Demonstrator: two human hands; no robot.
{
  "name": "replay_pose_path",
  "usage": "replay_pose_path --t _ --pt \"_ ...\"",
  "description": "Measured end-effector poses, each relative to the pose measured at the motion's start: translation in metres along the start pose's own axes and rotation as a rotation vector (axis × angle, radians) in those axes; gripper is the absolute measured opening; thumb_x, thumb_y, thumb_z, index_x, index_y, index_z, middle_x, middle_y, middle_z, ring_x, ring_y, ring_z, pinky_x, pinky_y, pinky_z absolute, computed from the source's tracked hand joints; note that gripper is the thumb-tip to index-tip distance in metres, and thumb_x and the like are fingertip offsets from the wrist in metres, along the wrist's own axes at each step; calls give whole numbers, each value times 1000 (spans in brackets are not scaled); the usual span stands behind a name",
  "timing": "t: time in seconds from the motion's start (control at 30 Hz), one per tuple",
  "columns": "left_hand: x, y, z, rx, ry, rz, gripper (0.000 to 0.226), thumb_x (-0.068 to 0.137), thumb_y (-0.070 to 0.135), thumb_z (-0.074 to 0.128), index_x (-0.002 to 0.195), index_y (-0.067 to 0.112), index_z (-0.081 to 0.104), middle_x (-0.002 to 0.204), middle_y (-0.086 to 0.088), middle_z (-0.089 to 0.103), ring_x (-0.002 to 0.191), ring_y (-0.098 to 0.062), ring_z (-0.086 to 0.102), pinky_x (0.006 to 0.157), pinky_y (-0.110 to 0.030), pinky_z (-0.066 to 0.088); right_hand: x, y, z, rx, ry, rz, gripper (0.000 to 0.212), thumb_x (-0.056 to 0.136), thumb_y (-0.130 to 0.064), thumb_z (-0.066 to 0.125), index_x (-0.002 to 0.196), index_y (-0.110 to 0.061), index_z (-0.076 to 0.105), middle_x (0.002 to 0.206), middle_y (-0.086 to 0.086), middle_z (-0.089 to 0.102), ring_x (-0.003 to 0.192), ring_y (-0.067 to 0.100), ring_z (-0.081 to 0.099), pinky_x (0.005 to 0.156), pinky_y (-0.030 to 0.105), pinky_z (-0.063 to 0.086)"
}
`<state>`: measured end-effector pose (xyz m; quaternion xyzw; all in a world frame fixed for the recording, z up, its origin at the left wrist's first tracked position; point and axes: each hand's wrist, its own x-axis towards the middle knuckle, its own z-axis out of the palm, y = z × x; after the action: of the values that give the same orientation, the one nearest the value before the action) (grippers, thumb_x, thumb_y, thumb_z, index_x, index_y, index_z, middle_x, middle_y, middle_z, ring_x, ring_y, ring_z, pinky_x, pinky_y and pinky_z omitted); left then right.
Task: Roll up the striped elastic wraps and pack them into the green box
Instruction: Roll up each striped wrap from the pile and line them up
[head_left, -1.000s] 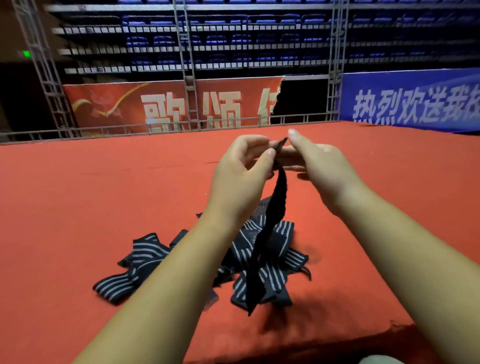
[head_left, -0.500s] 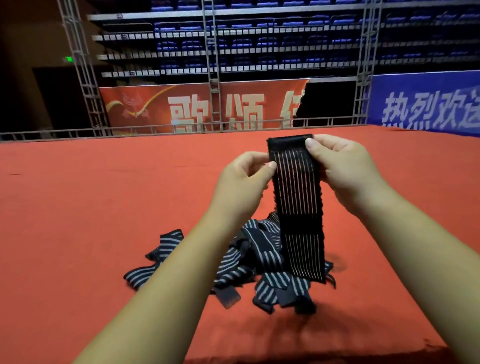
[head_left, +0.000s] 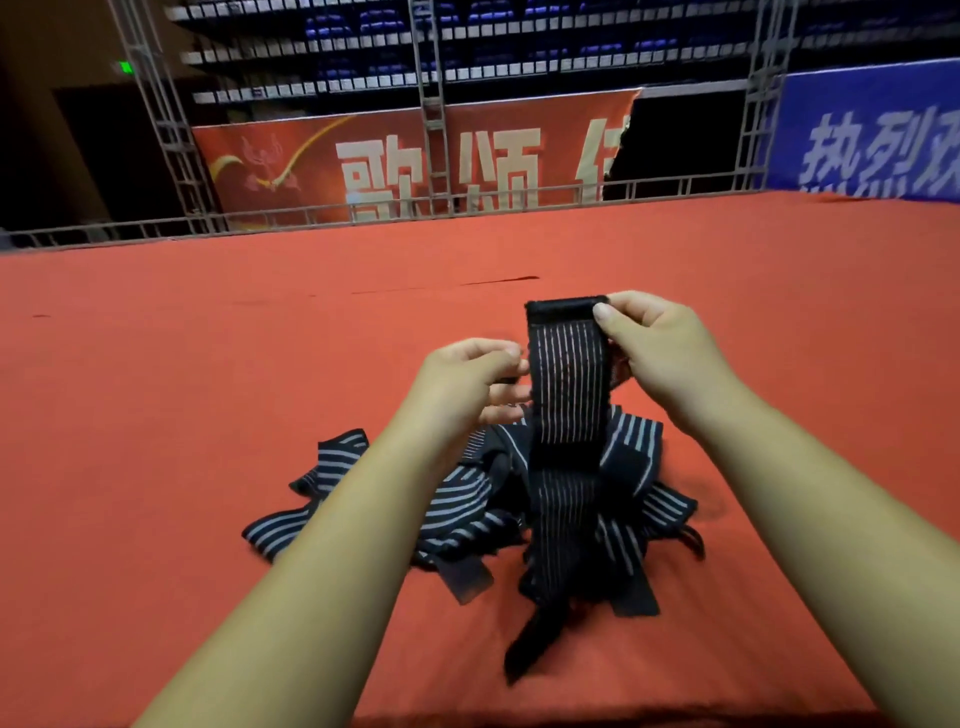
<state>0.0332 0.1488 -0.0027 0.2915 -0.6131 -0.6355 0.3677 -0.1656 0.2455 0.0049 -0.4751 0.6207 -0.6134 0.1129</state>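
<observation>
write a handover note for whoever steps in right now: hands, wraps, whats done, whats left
Right hand pinches the top end of one wrap, which hangs down in front of the pile.
Left hand holds the wrap's left edge, a little lower.
The pile of loose wraps lies on the red surface.
Done: no rolled wrap shows; the green box is not in view.
Left: roll this wrap, then the pile, and pack them all.

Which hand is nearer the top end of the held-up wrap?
Right. The right hand pinches the top right corner of the wrap; the left hand grips its left edge lower down, below that end.
</observation>
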Motion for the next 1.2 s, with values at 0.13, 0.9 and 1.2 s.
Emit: replay_pose_path --t 0.13,0.9,1.2 --pt "36 -33 -25 151 116 -43 14 104 11 60 111 11 73 95 -4 78 71 -14 71 65 -30 60 11 40 12 -67 -13 16 18 109 -24 61 109 -24 80 74 -24 72 64 -5 61 71 25 47" --pt "316 -145 -45 1457 -268 -16 46 97 7 54 133 27 75 150 -2 61 139 -31 56 115 -37 46 91 172 44 -239 26 52 20 107 -30 61 101 -25 79 91 -6 79 91 17 72 87 41 57" --pt "346 -168 -25 1404 -280 -67 58 103 14 53 157 35 53 153 -11 61 132 -35 61 106 -34 49 101 187 34 -275 -11 88 21 108 -31 61 100 -28 80 93 -6 80 93 16 73 91 39 57"
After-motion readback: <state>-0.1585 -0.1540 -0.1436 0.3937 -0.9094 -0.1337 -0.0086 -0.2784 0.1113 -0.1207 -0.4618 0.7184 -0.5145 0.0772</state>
